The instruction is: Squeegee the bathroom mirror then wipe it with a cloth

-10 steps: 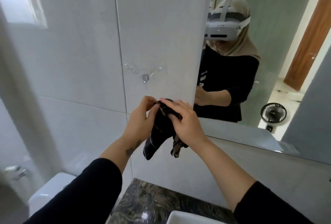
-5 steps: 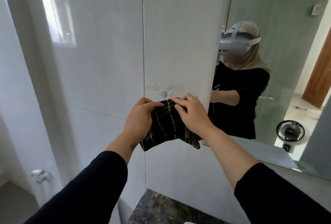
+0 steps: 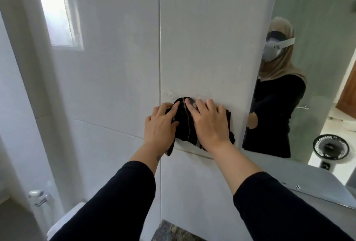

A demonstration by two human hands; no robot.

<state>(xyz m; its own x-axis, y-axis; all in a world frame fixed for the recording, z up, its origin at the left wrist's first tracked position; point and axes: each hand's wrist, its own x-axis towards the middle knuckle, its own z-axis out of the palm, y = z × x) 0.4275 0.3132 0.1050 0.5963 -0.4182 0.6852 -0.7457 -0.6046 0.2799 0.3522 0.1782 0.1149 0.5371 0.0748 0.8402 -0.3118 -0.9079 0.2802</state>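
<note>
A dark striped cloth [image 3: 184,123] lies against the white wall tile, its top edge draped over the spot where a wall hook was visible. My left hand [image 3: 160,125] presses its left side with the fingers spread flat. My right hand [image 3: 209,123] lies flat on its right side. The bathroom mirror [image 3: 316,67] starts just right of my hands and shows a person in a black top with a headset. No squeegee is in view.
A small window [image 3: 57,13] is at the upper left. A toilet tank [image 3: 65,221] and a wall tap [image 3: 37,197] sit at the lower left. A dark stone counter edge [image 3: 169,231] is below. The mirror reflects a black fan [image 3: 330,148] and a wooden door.
Both hands lifted the cloth up from chest height and pressed it flat on the tile over the hook. The view tilted upward, so the sink left the frame.
</note>
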